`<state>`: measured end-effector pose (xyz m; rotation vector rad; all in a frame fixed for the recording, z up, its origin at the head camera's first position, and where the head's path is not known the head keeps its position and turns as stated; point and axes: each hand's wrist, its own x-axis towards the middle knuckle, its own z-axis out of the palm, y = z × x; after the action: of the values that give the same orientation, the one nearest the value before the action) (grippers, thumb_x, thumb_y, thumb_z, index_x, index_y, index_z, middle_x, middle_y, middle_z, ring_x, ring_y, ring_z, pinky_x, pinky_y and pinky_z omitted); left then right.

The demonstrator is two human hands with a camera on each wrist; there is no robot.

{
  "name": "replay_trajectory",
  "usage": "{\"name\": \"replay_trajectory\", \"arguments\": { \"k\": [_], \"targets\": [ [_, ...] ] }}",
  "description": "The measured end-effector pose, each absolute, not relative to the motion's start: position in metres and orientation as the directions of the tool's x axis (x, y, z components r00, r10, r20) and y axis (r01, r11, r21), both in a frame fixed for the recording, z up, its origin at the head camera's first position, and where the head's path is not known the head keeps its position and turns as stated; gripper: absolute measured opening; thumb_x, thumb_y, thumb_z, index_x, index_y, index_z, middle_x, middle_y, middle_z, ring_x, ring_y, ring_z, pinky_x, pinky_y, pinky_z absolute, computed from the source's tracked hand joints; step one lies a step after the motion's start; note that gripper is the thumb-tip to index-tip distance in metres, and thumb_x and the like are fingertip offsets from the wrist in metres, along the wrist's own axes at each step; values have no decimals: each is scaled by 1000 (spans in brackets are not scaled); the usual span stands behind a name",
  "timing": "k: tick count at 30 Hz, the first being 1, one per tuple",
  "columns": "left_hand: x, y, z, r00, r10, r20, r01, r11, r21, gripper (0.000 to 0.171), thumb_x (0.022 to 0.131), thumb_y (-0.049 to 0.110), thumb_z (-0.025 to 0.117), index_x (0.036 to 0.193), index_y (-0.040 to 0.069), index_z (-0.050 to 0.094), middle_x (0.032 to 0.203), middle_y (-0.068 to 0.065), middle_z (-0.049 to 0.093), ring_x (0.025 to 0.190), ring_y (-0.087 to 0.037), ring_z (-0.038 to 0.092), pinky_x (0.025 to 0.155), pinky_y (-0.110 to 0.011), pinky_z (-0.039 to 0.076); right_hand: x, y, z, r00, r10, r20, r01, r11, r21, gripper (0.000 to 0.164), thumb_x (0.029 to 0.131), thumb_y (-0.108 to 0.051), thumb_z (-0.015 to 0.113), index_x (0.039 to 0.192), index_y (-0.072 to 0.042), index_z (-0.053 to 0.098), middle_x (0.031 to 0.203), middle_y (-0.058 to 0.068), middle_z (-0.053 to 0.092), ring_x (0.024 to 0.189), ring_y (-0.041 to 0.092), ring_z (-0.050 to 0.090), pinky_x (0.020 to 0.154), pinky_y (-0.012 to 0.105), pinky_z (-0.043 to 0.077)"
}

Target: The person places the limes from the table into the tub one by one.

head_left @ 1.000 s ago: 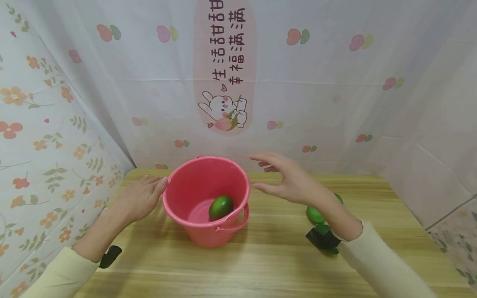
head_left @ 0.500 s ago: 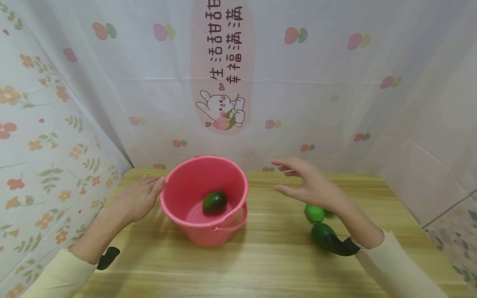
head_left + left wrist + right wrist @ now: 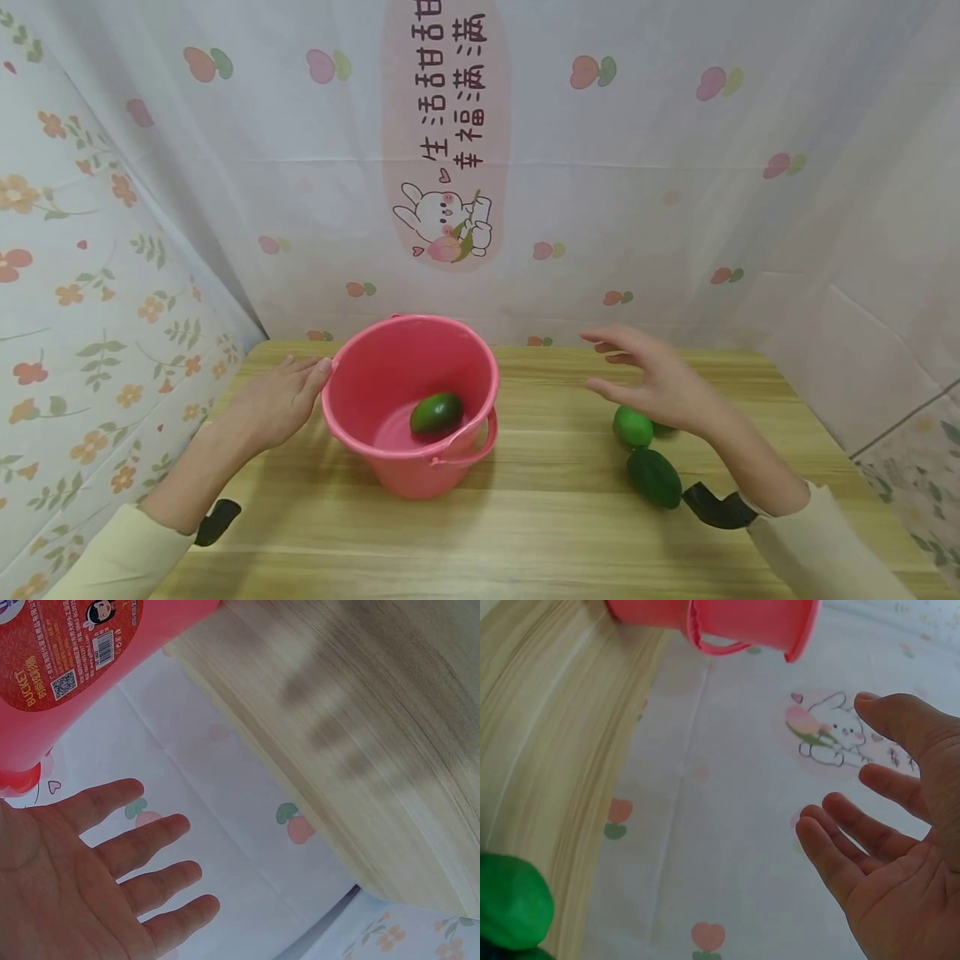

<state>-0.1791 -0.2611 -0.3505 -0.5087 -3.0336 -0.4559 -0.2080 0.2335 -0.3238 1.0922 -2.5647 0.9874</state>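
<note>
A pink bucket stands on the table, tipped toward me in the head view, its handle hanging at the right. Inside lies a dark green, smooth oval fruit. My left hand rests with its thumb at the bucket's left rim; the left wrist view shows the fingers spread and straight, beside the labelled wall. Holding nothing, my right hand hovers with relaxed fingers above a bright green round fruit. A dark green oval fruit lies just in front of that, and another dark one is mostly hidden behind my right wrist.
The wooden table ends at the back against a white printed curtain. A floral cloth hangs along the left side. Black wrist mounts stick out below both wrists.
My right hand has moved right, away from the bucket to above the loose fruits. The fruit in the bucket has rolled and turned a little. My left hand has stayed at the rim.
</note>
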Motion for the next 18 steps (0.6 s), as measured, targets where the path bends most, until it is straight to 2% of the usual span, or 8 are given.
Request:
{"name": "replay_trajectory", "arguments": {
  "k": [10,15,18],
  "targets": [
    [-177,-261,-350,-944,319,84,329,896,297,67,113,40,16,145,-7,51,146,-27,49,139,-46,39,117,-60,20,-206,255,-330,-733,-559,388,-675,526,-517,61,88,-5,81,143,-6,55,137,6,57,120,26,58,96,46,52],
    [-178,-261,-350,-946,317,75,324,896,304,68,113,41,15,145,-7,50,147,-27,48,140,-46,38,118,-59,19,-204,263,-331,-745,-554,371,-663,558,-499,58,90,-11,80,143,-7,55,139,6,57,120,27,58,96,42,52],
    [-178,-261,-350,-944,320,77,328,895,303,68,113,41,15,145,-6,50,147,-27,48,140,-46,38,118,-59,19,-202,267,-332,-755,-552,354,-651,572,-499,59,91,-13,79,144,-6,54,139,9,56,120,30,58,96,44,52]
  ]
}}
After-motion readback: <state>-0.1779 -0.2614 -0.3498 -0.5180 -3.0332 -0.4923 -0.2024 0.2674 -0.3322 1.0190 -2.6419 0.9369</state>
